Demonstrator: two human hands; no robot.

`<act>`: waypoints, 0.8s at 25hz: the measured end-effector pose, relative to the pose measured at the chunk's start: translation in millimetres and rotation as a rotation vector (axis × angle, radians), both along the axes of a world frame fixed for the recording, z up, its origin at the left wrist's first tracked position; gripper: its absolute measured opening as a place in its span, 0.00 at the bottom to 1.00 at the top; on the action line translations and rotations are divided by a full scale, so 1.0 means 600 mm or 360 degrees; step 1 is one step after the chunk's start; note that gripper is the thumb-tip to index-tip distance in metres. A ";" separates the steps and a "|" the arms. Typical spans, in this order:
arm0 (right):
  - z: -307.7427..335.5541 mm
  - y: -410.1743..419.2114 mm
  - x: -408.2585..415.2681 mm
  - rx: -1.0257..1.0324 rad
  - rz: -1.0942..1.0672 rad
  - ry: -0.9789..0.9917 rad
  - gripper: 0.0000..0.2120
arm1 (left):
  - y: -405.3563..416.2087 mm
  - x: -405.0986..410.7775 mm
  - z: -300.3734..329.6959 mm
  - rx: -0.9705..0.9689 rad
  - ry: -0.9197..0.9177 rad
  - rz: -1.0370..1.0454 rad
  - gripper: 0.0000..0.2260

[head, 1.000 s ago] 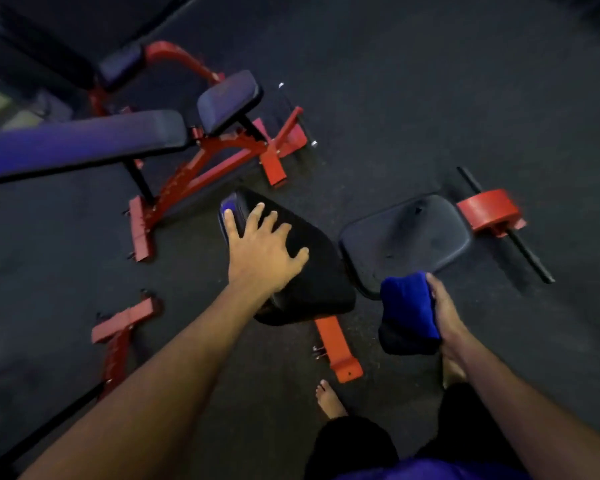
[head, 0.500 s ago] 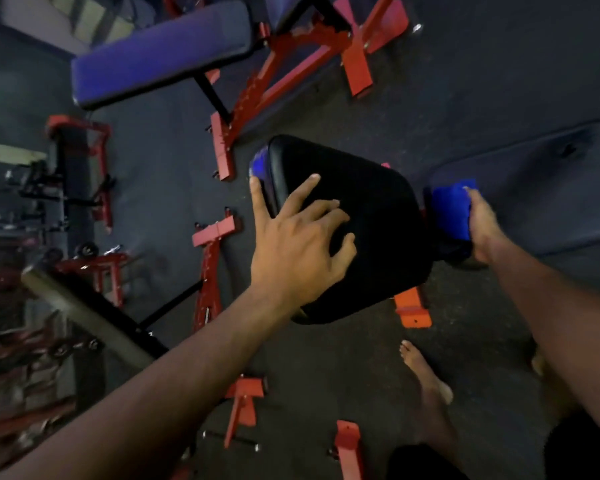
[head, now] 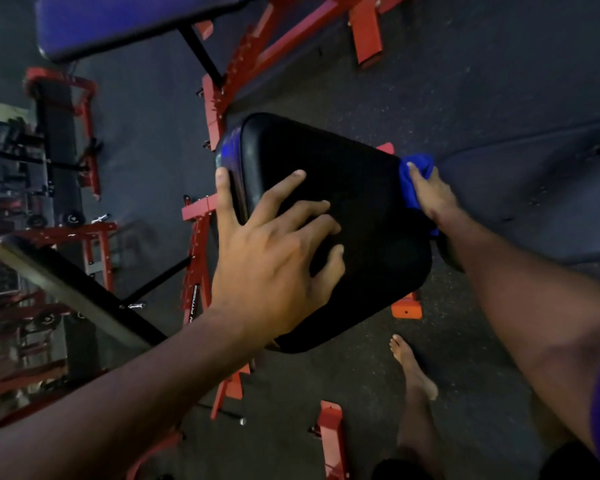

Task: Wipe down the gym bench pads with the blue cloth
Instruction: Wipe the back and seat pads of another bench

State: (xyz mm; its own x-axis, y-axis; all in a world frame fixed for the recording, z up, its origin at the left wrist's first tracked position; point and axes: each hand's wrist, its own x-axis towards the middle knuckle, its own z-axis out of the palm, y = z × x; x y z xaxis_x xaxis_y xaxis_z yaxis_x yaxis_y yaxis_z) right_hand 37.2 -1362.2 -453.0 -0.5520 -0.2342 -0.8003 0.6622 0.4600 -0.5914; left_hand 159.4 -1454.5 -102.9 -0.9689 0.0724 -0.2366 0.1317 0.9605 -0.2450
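The cloth (head: 417,183) is soft and light, judging by how it bunches; it should fold into any edge, so a full-hand grip with the wad pressed flat to the surface looks best. The pad (head: 333,188) is likely firm foam under smooth vinyl, a bit slick, and may rock on its frame, so bracing it from the other side makes sense. The cloth is bright blue and crumpled, wedged against the pad's right edge. The pad is black, glossy, rounded at the corners, on a red frame (head: 201,271) above the dark floor (head: 465,81). The right hand (head: 430,195) grips the cloth. The left hand (head: 274,251) lies spread on the pad's top, thumb over its left edge, holding nothing; the hands are well apart
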 end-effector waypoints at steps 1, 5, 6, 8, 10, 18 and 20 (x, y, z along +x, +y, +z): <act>-0.003 0.005 0.016 0.0031 0.0002 0.0000 0.37 | 0.001 -0.001 0.001 -0.0004 -0.0013 0.0005 0.14; -0.016 0.045 0.102 0.0094 0.0033 -0.0031 0.28 | 0.003 -0.002 0.005 -0.0001 -0.0045 0.0030 0.14; -0.016 0.053 0.118 0.0100 0.0021 -0.0042 0.27 | 0.003 -0.003 0.005 -0.0002 -0.0049 0.0030 0.14; -0.012 0.063 0.145 0.0122 -0.0007 -0.0048 0.24 | 0.004 -0.002 0.007 0.0015 -0.0057 0.0031 0.14; -0.006 0.066 0.151 0.0137 -0.0074 -0.0055 0.24 | 0.004 -0.002 0.007 0.0040 -0.0055 0.0034 0.13; -0.007 -0.020 -0.020 0.0234 -0.0330 0.0154 0.24 | -0.001 -0.001 0.005 0.0105 -0.0039 0.0046 0.14; -0.016 -0.033 -0.053 0.0178 -0.0272 0.0207 0.24 | -0.001 -0.001 0.005 0.0096 -0.0048 0.0046 0.14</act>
